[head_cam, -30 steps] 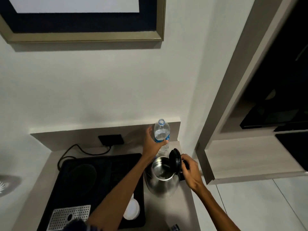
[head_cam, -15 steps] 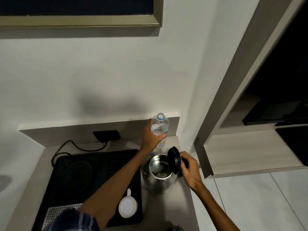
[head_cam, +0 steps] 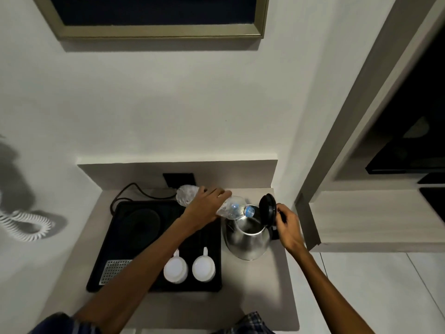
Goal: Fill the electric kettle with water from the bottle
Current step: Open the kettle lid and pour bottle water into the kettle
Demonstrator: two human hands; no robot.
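A steel electric kettle [head_cam: 248,242] stands on the beige counter [head_cam: 260,297], right of a black tray. Its black lid [head_cam: 267,210] is tipped up and open. My left hand [head_cam: 207,206] grips a clear plastic water bottle [head_cam: 232,209] around its middle. The bottle lies nearly level, its blue-ringed neck [head_cam: 250,210] over the kettle's mouth and its base pointing left. My right hand [head_cam: 287,225] is at the kettle's black handle, just behind the lid. Whether water is flowing is not clear.
The black tray [head_cam: 134,237] holds two white cups [head_cam: 189,270] upside down and a perforated metal grille [head_cam: 113,270]. A black cord [head_cam: 134,189] runs to a wall socket [head_cam: 178,180]. A coiled white cord [head_cam: 26,225] hangs at left; a wooden shelf unit [head_cam: 375,218] stands at right.
My left hand has tipped the bottle from upright behind the kettle down to nearly level, with its neck over the open kettle. The camera view has shifted downward.
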